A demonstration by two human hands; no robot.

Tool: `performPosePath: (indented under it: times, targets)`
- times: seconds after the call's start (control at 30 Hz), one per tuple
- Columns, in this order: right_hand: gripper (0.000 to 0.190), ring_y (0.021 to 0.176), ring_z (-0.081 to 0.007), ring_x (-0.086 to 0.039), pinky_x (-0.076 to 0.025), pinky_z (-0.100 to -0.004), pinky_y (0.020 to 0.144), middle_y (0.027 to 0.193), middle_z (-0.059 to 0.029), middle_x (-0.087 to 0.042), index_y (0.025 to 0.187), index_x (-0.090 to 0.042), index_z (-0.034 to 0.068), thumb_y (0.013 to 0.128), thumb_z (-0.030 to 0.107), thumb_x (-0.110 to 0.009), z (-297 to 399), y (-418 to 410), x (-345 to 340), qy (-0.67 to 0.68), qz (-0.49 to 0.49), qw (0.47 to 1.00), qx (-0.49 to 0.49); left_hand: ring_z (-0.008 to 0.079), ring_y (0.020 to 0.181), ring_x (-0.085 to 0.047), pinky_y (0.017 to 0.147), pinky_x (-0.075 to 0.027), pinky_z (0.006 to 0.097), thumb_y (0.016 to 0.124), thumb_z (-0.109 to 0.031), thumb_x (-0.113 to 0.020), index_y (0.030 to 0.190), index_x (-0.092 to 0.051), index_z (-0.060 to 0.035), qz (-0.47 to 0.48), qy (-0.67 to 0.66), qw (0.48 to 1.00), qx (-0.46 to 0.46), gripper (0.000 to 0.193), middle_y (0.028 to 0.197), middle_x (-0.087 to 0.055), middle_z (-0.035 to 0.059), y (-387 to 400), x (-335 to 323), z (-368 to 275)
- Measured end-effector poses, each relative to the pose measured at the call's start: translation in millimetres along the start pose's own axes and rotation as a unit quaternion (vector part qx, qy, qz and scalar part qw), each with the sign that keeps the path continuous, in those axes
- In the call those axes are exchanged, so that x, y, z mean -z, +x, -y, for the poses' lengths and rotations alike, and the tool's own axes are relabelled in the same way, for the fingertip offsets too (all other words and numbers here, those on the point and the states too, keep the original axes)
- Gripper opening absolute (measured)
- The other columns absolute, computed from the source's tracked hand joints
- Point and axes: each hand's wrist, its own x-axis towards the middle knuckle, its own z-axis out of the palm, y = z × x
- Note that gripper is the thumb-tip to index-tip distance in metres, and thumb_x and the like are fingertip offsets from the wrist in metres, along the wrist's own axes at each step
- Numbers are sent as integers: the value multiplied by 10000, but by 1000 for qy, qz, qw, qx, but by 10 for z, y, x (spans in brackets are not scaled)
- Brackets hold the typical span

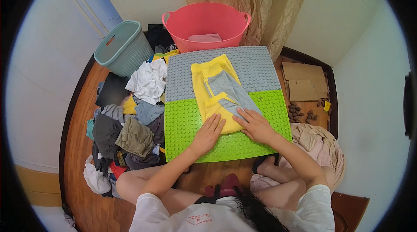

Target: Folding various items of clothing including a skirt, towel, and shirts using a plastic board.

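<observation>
Yellow and grey fabric trousers [224, 83] lie on a low table [182, 140] topped with studded grey and green building-brick plates. They are folded over on themselves, with a yellow banded edge at the far end and another layer on top nearer to me. My left hand [209, 131] rests flat on the near left edge of the folded layer. On its near right side, my right hand [255, 126] presses down with fingers spread. Neither hand lifts the cloth, and its underside is hidden.
A pink tub [205, 20] holding a folded pink cloth [206, 37] stands beyond the table. Left of it is a blue-green plastic basket [125, 48]. A heap of mixed clothes [136, 134] covers the floor at left. Flattened cardboard [304, 80] and bunched pale fabric [317, 147] lie at right.
</observation>
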Motion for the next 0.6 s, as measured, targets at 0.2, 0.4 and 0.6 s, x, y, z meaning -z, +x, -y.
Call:
performPosePath:
  times: [0.2,0.4,0.6]
  targets:
    - [522,1006,-279,-546,-459,-395,849,1239,-135,-521,1225,-490,52,735,136,-648,74,-49,-66,-76,4,997,5,323,1292,-390,1073,-324,390,786,-18,-483,1305,-422,23,28,-79,996,20,524,1335,-460,194,-46,137,-114]
    - [362,877,-307,-599,-481,-417,735,988,-141,-612,1095,-531,29,768,148,-630,585,-151,462,76,183,980,-1,386,1127,-520,932,-438,410,867,-58,-487,1271,-468,2,179,-322,923,112,410,1196,-558,211,-347,760,-375]
    - [297,911,-350,-599,-463,-444,755,944,-178,-618,1118,-532,61,868,220,-551,705,28,1022,252,386,887,-12,216,935,-603,793,-469,341,948,-191,-479,1206,-535,-5,316,-500,801,91,323,1056,-638,147,-431,1104,-229]
